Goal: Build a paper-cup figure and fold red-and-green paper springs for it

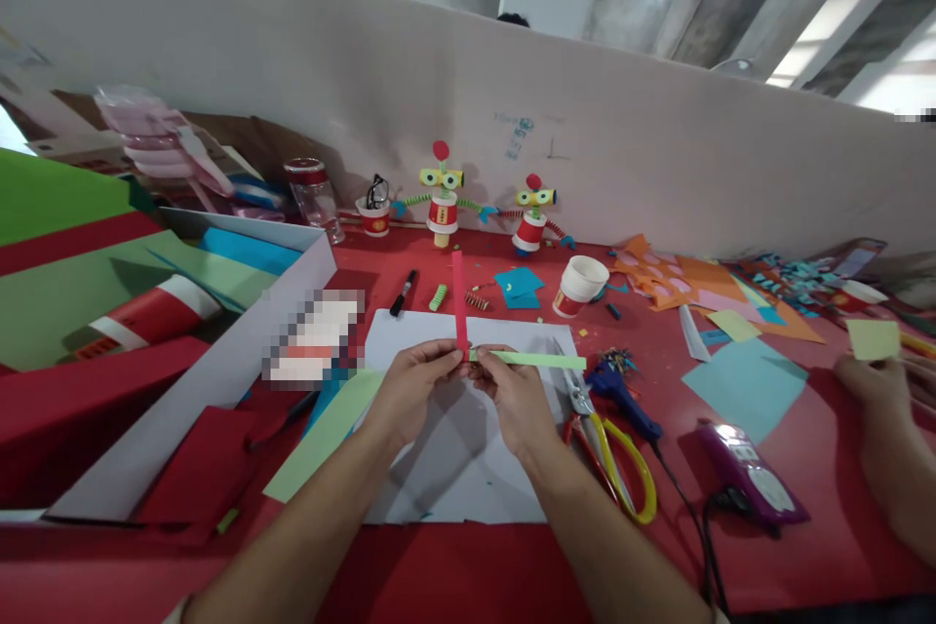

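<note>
Over a white sheet [439,497], both my hands meet at the crossing of two paper strips. My left hand [409,388] is closed in a pinch at the lower end of a red paper strip [459,297], which points away from me. My right hand [516,395] pinches the end of a light green paper strip [548,361] that sticks out to the right. The strips form a right angle; my fingers partly hide the joint. Just beyond lie a green folded paper spring [438,297] and a red one [477,301]. Scissors [612,468] lie right of my right hand.
A blue glue gun [625,397] and a purple device [753,476] with cords lie to the right. Paper-cup figures [443,212] and stacked cups [581,285] stand behind. A box of coloured paper [212,380] is at left. Another person's hand [877,390] holds yellow paper at right.
</note>
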The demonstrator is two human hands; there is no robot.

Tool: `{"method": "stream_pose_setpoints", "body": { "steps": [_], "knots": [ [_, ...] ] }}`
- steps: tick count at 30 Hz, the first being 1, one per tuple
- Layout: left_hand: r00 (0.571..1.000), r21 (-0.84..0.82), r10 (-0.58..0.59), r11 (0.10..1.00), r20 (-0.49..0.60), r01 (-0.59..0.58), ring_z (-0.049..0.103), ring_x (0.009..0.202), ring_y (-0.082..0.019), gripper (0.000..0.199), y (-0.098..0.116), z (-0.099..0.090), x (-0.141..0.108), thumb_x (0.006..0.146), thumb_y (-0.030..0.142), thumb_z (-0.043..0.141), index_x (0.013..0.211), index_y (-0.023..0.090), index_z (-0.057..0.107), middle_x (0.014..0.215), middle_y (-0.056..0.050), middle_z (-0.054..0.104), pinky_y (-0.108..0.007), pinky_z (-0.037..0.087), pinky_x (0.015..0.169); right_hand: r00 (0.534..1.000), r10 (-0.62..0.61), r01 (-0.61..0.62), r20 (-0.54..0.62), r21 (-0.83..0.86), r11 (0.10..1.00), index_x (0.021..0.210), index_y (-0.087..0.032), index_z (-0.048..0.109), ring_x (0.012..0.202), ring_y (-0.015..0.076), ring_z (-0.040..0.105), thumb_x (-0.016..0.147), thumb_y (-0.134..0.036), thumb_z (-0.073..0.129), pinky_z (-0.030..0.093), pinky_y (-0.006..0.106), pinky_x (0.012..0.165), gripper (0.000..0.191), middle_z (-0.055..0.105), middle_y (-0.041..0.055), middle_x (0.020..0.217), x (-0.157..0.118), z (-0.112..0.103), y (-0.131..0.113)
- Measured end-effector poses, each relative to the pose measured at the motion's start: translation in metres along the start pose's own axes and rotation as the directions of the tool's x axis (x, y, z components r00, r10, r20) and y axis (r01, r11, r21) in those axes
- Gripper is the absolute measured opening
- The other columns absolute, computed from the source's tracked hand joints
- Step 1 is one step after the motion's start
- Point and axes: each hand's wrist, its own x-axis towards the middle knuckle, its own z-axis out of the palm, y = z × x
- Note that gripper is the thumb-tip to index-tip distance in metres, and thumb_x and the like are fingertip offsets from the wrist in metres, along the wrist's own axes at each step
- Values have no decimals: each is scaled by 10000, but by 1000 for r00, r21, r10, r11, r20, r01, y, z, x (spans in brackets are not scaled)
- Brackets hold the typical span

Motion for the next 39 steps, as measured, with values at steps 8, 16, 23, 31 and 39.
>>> {"method": "stream_pose_setpoints", "body": {
  "steps": [8, 16, 23, 31, 39],
  "knots": [
    [999, 20, 16, 1000, -31, -15, 612, 617, -114, 196, -1, -1, 0, 551, 236, 802, 700, 134, 723, 647, -25, 696, -241, 465, 671, 996, -35, 41, 77, -75, 996, 705, -148, 665, 565, 104, 541, 599, -280, 749, 407, 244, 576, 190, 636, -18, 593, 2, -5, 1],
    [996, 108, 85, 990, 27, -87, 604, 639, -118, 167, 1, 2, -3, 605, 247, 759, 727, 136, 730, 679, -34, 706, -245, 469, 681, 989, -133, 142, 63, -171, 975, 746, -181, 647, 582, 117, 544, 634, -234, 713, 421, 256, 588, 140, 630, -31, 592, 4, -6, 6],
    [996, -27, 88, 996, 19, -88, 651, 661, -138, 229, 1, 1, -3, 579, 108, 625, 771, 167, 735, 746, -25, 723, -270, 506, 718, 996, -62, 65, 66, -54, 996, 714, -170, 644, 584, 117, 531, 599, -243, 724, 405, 270, 610, 158, 639, -19, 625, 2, -5, 1],
    [993, 38, 113, 993, 19, -114, 642, 681, -136, 156, -1, 4, -5, 613, 214, 755, 750, 153, 712, 727, -21, 707, -272, 511, 739, 995, -70, 76, 64, -84, 994, 722, -172, 629, 591, 118, 536, 616, -248, 712, 399, 259, 602, 154, 621, -26, 610, 3, -4, 3],
    [994, 56, 103, 993, -27, -101, 625, 664, -129, 206, -1, 5, -3, 587, 253, 798, 735, 147, 701, 705, -15, 690, -275, 505, 719, 982, -177, 186, 59, -238, 953, 742, -201, 634, 593, 124, 541, 670, -246, 676, 428, 254, 587, 94, 612, -39, 611, 0, -4, 6]
  ]
}}
